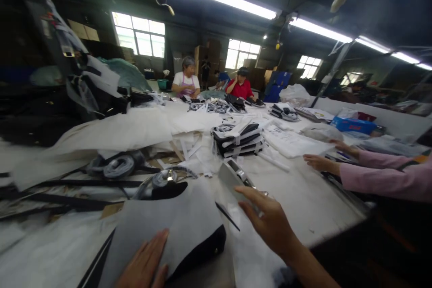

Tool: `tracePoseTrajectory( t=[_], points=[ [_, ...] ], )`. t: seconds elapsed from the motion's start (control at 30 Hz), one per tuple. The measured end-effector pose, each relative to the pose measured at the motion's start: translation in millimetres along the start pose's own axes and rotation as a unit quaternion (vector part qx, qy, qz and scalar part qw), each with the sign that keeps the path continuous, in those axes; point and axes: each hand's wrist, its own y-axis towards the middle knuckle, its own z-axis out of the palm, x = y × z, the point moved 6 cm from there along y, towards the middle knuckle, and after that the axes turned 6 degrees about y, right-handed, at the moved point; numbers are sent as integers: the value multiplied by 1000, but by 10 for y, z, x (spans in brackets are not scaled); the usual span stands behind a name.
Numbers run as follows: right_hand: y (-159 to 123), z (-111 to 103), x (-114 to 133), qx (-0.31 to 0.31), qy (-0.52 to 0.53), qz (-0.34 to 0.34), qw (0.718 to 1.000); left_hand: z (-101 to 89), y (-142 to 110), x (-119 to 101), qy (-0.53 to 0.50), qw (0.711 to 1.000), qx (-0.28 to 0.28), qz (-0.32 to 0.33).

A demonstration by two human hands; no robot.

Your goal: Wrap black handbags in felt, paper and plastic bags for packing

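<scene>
My left hand point(145, 258) lies flat, fingers stretched out, on a pale grey sheet point(162, 216). Under that sheet a black piece point(202, 249) with a small metal stud sticks out at the right and top. My right hand point(266, 218) is open with its fingers apart, at the near end of a grey-white holder with metal parts point(234, 173), which looks like a tape dispenser. Whether the fingertips touch it, I cannot tell. Between my hands lies a thin black strip point(227, 216) on the table.
A stack of black pieces with white wrapping point(238, 139) stands beyond the dispenser. Coiled grey straps point(119, 166) and large white sheets point(135, 128) cover the left side. A co-worker's hands and pink sleeves point(371, 175) reach in from the right. Two people sit across the table.
</scene>
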Motion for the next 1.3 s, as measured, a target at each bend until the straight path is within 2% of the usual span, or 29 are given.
tracePoseTrajectory(
  t=[0.07, 0.13, 0.23, 0.33, 0.4, 0.47, 0.57, 0.63, 0.73, 0.8, 0.9, 1.0, 1.1, 1.2, 1.3],
  points=[
    [-162, 173, 459, 30, -10, -129, 991, -109, 25, -22, -1, 1000, -2, -21],
    [-236, 422, 777, 90, -38, -232, 968, -149, 27, -50, -4, 999, 11, -33],
    [-201, 839, 950, 190, -67, -295, 934, -138, 12, -71, -6, 997, 53, -54],
    [-163, 1172, 848, 271, -80, -282, 917, -153, 29, -74, -32, 993, 85, -70],
    [-204, 1300, 689, 307, -87, -255, 913, -196, 59, -53, -64, 990, 92, -80],
    [-288, 1346, 540, 313, -84, -245, 914, -242, 89, -29, -99, 987, 104, -78],
    [-417, 1339, 418, 293, -83, -259, 917, -280, 105, -22, -143, 979, 143, -39],
    [-451, 1333, 428, 292, -94, -270, 913, -288, 103, -17, -158, 973, 167, -17],
    [-367, 1327, 579, 314, -108, -280, 901, -270, 113, -1, -152, 968, 198, 0],
    [-225, 1344, 698, 340, -106, -255, 899, -257, 137, -2, -144, 966, 213, 14],
    [11, 1443, 776, 374, -126, -184, 900, -253, 184, 5, -137, 965, 225, 23],
    [153, 1583, 751, 366, -119, -157, 909, -249, 204, 25, -129, 965, 227, 24],
    [141, 1682, 673, 337, -41, -179, 924, -240, 190, 57, -136, 968, 210, 24],
    [45, 1694, 576, 303, -6, -204, 931, -242, 175, 98, -157, 969, 187, 21],
    [-20, 1647, 518, 274, -15, -194, 942, -277, 210, 155, -177, 968, 179, 16]
  ],
)
